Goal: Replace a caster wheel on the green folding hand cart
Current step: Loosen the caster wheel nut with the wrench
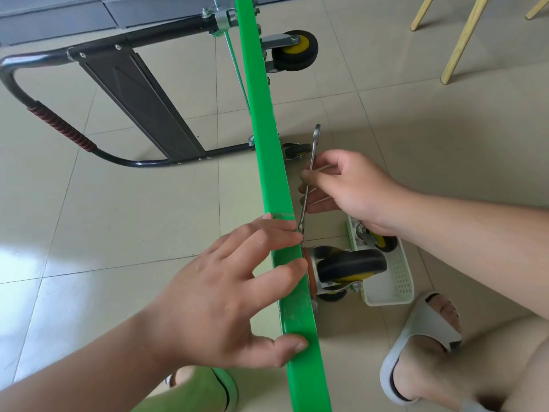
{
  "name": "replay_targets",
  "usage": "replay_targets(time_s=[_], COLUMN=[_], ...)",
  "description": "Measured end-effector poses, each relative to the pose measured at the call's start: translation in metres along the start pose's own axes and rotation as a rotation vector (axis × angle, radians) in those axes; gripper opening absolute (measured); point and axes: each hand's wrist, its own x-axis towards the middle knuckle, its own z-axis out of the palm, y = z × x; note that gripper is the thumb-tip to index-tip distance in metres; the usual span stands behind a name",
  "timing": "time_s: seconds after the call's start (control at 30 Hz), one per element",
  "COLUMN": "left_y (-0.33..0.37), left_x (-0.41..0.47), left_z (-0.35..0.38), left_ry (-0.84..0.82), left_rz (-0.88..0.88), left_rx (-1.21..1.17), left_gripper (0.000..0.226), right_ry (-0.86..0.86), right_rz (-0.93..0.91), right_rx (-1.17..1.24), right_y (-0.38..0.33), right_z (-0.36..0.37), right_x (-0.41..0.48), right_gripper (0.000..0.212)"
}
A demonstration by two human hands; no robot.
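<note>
Found the green folding hand cart stood on its long side on the tiled floor, with the deck edge running near to far through the middle of the view. Found the black handle frame lying out to the left, with a ribbed red-brown grip on its left bar.

Located the near caster wheel, black tyre and yellow hub, mounted on the right face of the deck and projecting right. Located a second caster at the far end and a third between them, partly hidden by the deck.

Recorded the left hand laid open over the near part of the green edge. Noted fingers spread, fingertips reaching the right face at the near caster's mount, thumb pressing the edge nearer the body.

Recorded the right hand just right of the deck, thumb and forefinger pinching the shank of a steel wrench, other fingers loosely curled under it. Noted the wrench's open end pointing far and its lower end at the near caster's mounting plate, beside the left fingertips. Could not tell whether it sat on a fastener.

Located a white plastic basket on the floor right of the near caster, holding a loose caster. Noted a grey slipper near right and wooden chair legs far right.
</note>
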Motion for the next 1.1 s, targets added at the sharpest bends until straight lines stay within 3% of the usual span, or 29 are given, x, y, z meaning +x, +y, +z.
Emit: replay_targets(time_s=[0.3, 0.47, 0.77, 0.9, 1.1], left_y=[0.002, 0.002, 0.001, 0.003, 0.006], left_x=[-0.001, 0.001, 0.001, -0.001, -0.004], left_z=[-0.001, -0.003, 0.0, 0.006, 0.011], left_ry=[0.006, -0.042, 0.043, 0.09, 0.11], left_rz=[0.015, -0.013, 0.042, 0.054, 0.046], left_rx=[0.004, -0.01, -0.014, -0.017, -0.01], left_gripper=[0.054, 0.053, 0.052, 0.05, 0.049], right_ry=[-0.043, -0.042, -0.105, -0.142, -0.147], right_rz=[0.03, 0.056, 0.003, -0.113, -0.16], right_rx=[-0.031, 0.016, 0.134, 0.03, 0.019], right_y=[0.003, 0.001, 0.003, 0.011, 0.012], right_z=[0.007, 0.009, 0.004, 0.003, -0.001], right_x=[-0.003, -0.007, -0.032, -0.053, -0.061], right_gripper=[0.013, 0.007, 0.019, 0.009, 0.015])
